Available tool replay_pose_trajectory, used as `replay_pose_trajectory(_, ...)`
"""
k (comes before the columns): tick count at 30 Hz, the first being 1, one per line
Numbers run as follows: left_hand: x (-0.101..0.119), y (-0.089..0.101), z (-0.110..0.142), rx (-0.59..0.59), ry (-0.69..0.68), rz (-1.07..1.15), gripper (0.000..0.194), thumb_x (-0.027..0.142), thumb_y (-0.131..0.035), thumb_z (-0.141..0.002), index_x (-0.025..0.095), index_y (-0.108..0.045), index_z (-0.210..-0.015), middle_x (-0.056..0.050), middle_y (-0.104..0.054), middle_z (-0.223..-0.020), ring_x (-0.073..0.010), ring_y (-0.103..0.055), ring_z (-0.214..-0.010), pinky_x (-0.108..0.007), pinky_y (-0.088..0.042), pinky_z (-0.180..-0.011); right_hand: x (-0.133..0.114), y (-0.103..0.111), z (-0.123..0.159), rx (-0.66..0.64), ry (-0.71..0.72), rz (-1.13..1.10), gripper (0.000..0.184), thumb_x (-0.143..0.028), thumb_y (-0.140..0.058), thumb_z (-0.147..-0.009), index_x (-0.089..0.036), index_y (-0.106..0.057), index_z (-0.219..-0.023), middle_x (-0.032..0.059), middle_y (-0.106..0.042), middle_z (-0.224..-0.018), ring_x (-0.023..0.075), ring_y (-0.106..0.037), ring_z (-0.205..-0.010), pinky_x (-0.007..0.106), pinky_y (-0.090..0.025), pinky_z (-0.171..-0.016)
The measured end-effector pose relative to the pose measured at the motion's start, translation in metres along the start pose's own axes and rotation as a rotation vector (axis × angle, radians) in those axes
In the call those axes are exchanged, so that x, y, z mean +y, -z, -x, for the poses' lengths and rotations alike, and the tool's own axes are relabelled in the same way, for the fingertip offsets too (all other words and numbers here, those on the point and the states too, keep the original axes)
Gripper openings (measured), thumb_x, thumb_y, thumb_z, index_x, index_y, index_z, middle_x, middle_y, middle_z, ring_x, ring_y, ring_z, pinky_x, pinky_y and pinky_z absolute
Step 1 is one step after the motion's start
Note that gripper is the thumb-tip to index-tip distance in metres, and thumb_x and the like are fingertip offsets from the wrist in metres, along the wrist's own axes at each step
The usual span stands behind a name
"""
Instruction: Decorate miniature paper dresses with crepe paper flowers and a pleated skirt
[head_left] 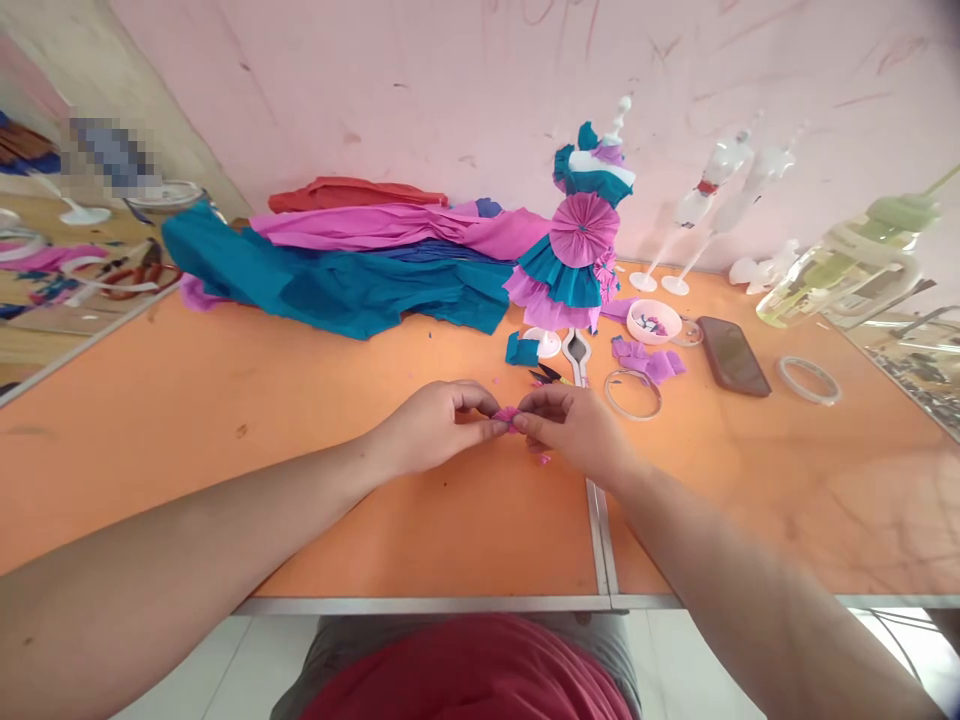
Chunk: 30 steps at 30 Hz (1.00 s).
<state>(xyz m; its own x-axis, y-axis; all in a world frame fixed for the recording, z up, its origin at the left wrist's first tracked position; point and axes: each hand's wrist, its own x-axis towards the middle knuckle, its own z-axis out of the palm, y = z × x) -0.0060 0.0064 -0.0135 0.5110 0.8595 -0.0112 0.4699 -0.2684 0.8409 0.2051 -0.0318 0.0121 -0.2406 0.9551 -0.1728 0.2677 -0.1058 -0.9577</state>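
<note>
Centrally in the frame, the left hand (429,428) and right hand (579,432) pinch a small rosette (508,414) over the desk (420,540). It looks light, soft and easily crushed, like crepe paper, best held gently by its edges.

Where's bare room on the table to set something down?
Mostly bare: left of the left hand, nearer than the teal fabric; and right of the right hand, nearer than the phone. Crowded: around the dressed figure, bowl and purple scraps.
</note>
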Motion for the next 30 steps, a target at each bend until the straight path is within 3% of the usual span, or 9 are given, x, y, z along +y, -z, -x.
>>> replay_pose_trajectory(5,0.004,0.001,0.0,-0.009,0.033,0.051,0.033,0.051,-0.067,-0.081,0.019,-0.073,-0.089,-0.005,-0.071,-0.1,-0.0218,-0.065,-0.092,-0.032,-0.051,-0.087,-0.002,0.001,0.0,0.0,-0.03,0.003,0.029,-0.043,-0.07,-0.08,-0.02,-0.07,-0.097,0.0055,-0.071,-0.091,0.0155,-0.066,-0.071,0.023,-0.056,-0.049)
replay_pose_trajectory(12,0.014,0.002,0.003,-0.04,0.022,0.03,0.037,0.052,-0.066,-0.081,0.018,-0.074,-0.091,-0.006,-0.071,-0.099,-0.0228,-0.064,-0.094,-0.033,-0.05,-0.088,0.0,0.001,-0.001,0.024,-0.044,0.018,0.026,-0.042,-0.071,-0.079,-0.017,-0.071,-0.086,0.0029,-0.066,-0.073,0.0125,-0.062,-0.063,0.024,-0.058,-0.052)
replay_pose_trajectory(18,0.023,0.004,0.004,-0.064,0.072,0.083,0.041,0.054,-0.061,-0.085,0.016,-0.072,-0.095,-0.005,-0.071,-0.095,-0.0222,-0.064,-0.092,-0.033,-0.049,-0.086,-0.008,0.007,0.004,-0.011,0.016,-0.028,0.045,-0.038,-0.074,-0.076,-0.022,-0.064,-0.117,0.006,-0.07,-0.091,0.017,-0.067,-0.078,0.024,-0.059,-0.051)
replay_pose_trajectory(25,0.012,-0.003,-0.001,-0.068,0.042,0.116,0.038,0.053,-0.066,-0.081,0.018,-0.071,-0.093,-0.006,-0.071,-0.1,-0.0235,-0.064,-0.097,-0.033,-0.049,-0.089,-0.01,0.013,0.006,0.006,0.045,0.035,0.03,-0.029,-0.066,-0.08,-0.021,-0.064,-0.109,0.0051,-0.069,-0.087,0.0165,-0.064,-0.075,0.023,-0.056,-0.045)
replay_pose_trajectory(30,0.006,-0.008,-0.004,-0.01,0.084,0.149,0.044,0.054,-0.068,-0.08,0.019,-0.07,-0.106,-0.008,-0.07,-0.113,-0.024,-0.064,-0.103,-0.033,-0.049,-0.091,-0.007,0.013,0.008,-0.004,0.089,0.065,0.029,-0.028,-0.064,-0.08,-0.023,-0.061,-0.108,0.0036,-0.067,-0.09,0.0153,-0.061,-0.075,0.021,-0.052,-0.046)
